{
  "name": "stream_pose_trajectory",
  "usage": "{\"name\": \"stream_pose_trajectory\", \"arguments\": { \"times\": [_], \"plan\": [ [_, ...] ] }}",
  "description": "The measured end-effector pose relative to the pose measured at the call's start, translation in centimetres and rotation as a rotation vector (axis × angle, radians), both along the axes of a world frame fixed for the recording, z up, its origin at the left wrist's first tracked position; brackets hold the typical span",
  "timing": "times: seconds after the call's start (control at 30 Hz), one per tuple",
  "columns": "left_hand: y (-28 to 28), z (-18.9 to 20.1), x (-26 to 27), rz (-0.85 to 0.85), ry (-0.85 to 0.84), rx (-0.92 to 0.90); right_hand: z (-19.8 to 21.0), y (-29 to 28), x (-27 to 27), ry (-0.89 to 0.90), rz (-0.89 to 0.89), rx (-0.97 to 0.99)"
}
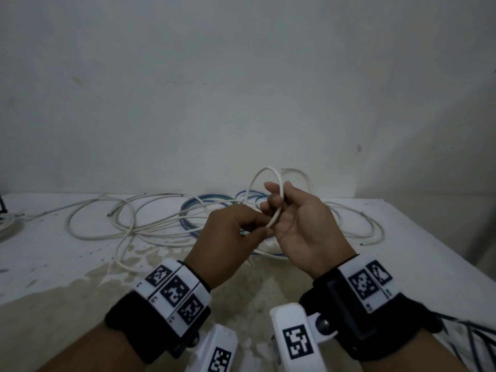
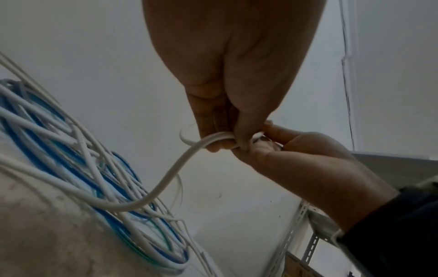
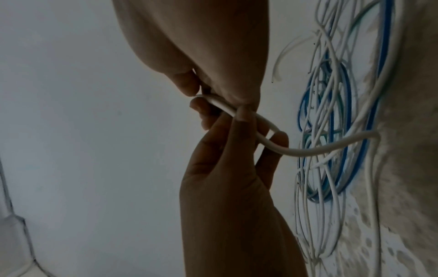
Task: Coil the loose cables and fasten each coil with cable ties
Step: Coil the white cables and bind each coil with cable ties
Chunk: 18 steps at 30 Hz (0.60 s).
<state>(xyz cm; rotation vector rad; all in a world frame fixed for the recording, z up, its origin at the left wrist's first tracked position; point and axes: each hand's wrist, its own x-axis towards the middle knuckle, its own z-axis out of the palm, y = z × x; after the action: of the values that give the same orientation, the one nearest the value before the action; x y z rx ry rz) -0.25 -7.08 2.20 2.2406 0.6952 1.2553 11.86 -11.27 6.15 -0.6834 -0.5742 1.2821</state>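
My right hand (image 1: 300, 224), centre of the head view, curls round a small upright loop of white cable (image 1: 271, 191). My left hand (image 1: 230, 234), just left of it and touching, pinches the same cable where it leaves the loop. From there the free length drops away beyond the hands into the tangle of white and blue cables (image 1: 193, 218) on the tabletop (image 1: 53, 264). I judge the left hand, nearer the slack, should feed the next turn.

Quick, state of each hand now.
Left hand: pinching the white cable.
Right hand: fingers curled round the same cable's loop.
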Motion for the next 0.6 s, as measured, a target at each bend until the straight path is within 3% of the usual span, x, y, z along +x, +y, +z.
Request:
{"name": "stream_pose_trajectory", "arguments": {
  "times": [0.17,0.4,0.6],
  "plan": [
    [-0.2,-0.5,0.3,0.021,-0.007,-0.041,0.3,-0.3,0.6,-0.042,-0.012,0.056],
    [0.0,-1.1,0.7,-0.116,0.142,-0.075,0.8,-0.6,1.8,-0.120,-0.040,0.135],
    [1.1,-1.5,0.8,-0.152,0.128,0.078,1.3,-1.2,3.2,-0.136,-0.025,0.169]
  ]
}}
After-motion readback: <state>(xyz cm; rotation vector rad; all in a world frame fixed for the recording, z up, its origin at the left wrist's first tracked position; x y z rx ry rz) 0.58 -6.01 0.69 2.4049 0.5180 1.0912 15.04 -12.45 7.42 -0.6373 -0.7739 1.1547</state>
